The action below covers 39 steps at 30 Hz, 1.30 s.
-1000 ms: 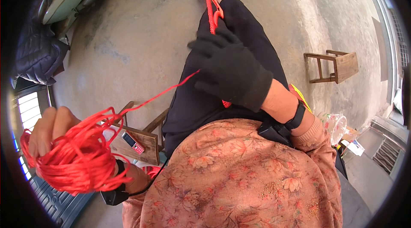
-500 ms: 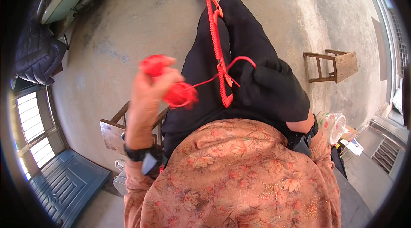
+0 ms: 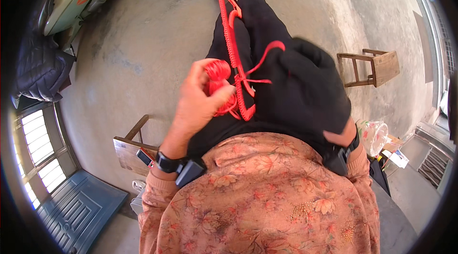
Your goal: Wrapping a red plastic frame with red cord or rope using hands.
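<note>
My bare left hand is closed around a bundle of red cord, which bulges out in two lobes beside the thumb. A long, narrow red frame, its side wound closely with cord, lies along my legs from my feet to my lap. The bundle is next to the frame's near end. Cord crosses the frame there with a loose tail pointing right. A strand rises from that spot to my right hand, which wears a black glove. Its fingers are bent over the strand's upper end; black trousers behind blur the glove's outline.
Wooden stools stand to the right and to the left, the left one with a phone-like device on it. A scooter and a dark padded jacket are at the upper left. Clear plastic packaging lies at my right.
My left hand has moved right and in with the cord bundle, up to the frame. The strand between bundle and frame is no longer stretched out. My gloved right hand has risen slightly.
</note>
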Available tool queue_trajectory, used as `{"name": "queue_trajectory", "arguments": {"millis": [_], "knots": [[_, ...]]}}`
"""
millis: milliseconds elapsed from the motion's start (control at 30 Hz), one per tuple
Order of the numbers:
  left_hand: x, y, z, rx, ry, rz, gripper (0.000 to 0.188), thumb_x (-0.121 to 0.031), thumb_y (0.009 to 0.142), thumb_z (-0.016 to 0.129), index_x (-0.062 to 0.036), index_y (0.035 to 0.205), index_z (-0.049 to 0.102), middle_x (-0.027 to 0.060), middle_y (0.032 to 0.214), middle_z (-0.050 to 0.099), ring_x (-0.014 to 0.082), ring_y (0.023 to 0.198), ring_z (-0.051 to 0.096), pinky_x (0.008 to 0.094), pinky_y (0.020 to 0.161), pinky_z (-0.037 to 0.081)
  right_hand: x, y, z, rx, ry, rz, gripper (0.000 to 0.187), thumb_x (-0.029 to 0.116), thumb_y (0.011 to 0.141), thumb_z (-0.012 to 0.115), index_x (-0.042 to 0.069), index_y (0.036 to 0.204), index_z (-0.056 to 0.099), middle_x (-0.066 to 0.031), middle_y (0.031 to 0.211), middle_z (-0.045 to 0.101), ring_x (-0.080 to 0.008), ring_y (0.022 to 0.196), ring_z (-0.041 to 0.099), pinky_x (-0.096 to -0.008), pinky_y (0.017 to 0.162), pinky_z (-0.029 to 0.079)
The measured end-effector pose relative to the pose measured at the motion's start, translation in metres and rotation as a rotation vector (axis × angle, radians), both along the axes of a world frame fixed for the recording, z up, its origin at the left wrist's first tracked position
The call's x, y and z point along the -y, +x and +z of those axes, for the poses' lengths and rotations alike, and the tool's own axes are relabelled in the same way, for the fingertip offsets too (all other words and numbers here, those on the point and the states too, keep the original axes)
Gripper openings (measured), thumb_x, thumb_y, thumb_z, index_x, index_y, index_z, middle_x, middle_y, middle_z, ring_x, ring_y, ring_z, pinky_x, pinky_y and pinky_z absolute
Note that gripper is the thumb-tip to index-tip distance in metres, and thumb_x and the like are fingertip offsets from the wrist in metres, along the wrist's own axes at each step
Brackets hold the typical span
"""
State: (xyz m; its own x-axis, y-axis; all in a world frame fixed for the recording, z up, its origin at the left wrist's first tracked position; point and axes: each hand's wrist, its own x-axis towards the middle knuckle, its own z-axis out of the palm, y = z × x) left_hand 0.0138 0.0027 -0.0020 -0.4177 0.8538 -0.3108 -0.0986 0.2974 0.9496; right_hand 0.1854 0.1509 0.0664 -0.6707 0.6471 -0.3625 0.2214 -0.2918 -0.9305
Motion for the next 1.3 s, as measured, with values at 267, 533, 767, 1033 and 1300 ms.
{"name": "queue_trajectory", "arguments": {"millis": [267, 533, 767, 1033, 1300], "knots": [[0.026, -0.041, 0.027, -0.297, -0.034, 0.096, 0.034, 0.004, 0.081, 0.063, -0.0027, 0.113, 0.056, 0.0084, 0.106, 0.064, 0.011, 0.088, 0.062, 0.0217, 0.067, 0.05, -0.001, 0.0, -0.047, 0.089, 0.076, -0.009, 0.022, 0.017, 0.089, 0.058, 0.001, 0.102, 0.064, -0.0066, 0.08, 0.065, -0.0145, 0.076, 0.064, -0.0282, 0.067, 0.049], [0.006, -0.01, 0.013, -0.904, 0.065, -0.392, 0.021, 0.001, 0.074, 0.065, 0.0001, 0.094, 0.06, 0.0159, 0.094, 0.062, 0.0326, 0.089, 0.062, 0.0359, 0.075, 0.049, 0.017, -0.015, -0.082, 0.155, 0.543, 0.406, 0.027, 0.021, 0.085, 0.061, 0.01, 0.109, 0.061, -0.0149, 0.08, 0.066, -0.0313, 0.074, 0.065, -0.0383, 0.066, 0.051], [-0.008, 0.008, -0.009, -0.612, -0.036, -0.317, 0.029, 0.002, 0.075, 0.063, 0.0001, 0.103, 0.056, 0.0144, 0.097, 0.063, 0.022, 0.086, 0.063, 0.0303, 0.075, 0.051, 0.023, -0.004, -0.081, 0.3, 0.788, 0.597, 0.036, 0.023, 0.082, 0.062, 0.01, 0.116, 0.056, -0.015, 0.085, 0.066, -0.0334, 0.076, 0.065, -0.0412, 0.067, 0.051], [-0.013, 0.01, -0.002, -0.037, -0.127, -0.071, 0.049, 0.004, 0.075, 0.06, 0.0013, 0.122, 0.048, 0.0119, 0.104, 0.064, 0.0137, 0.083, 0.064, 0.027, 0.075, 0.052, 0.02, -0.003, -0.082, 0.413, 1.023, 0.581, 0.029, 0.024, 0.078, 0.065, 0.01, 0.102, 0.056, -0.0124, 0.079, 0.06, -0.0325, 0.076, 0.063, -0.0411, 0.067, 0.05], [-0.013, 0.006, 0.003, -0.232, -0.088, -0.053, 0.05, 0.004, 0.078, 0.063, -0.0009, 0.125, 0.048, 0.0127, 0.108, 0.061, 0.0126, 0.088, 0.062, 0.0245, 0.067, 0.053, 0.009, 0.01, -0.069, 0.203, 0.665, 0.316, 0.026, 0.017, 0.075, 0.07, 0.008, 0.098, 0.062, -0.0093, 0.088, 0.066, -0.0228, 0.078, 0.065, -0.0325, 0.07, 0.05]]}}
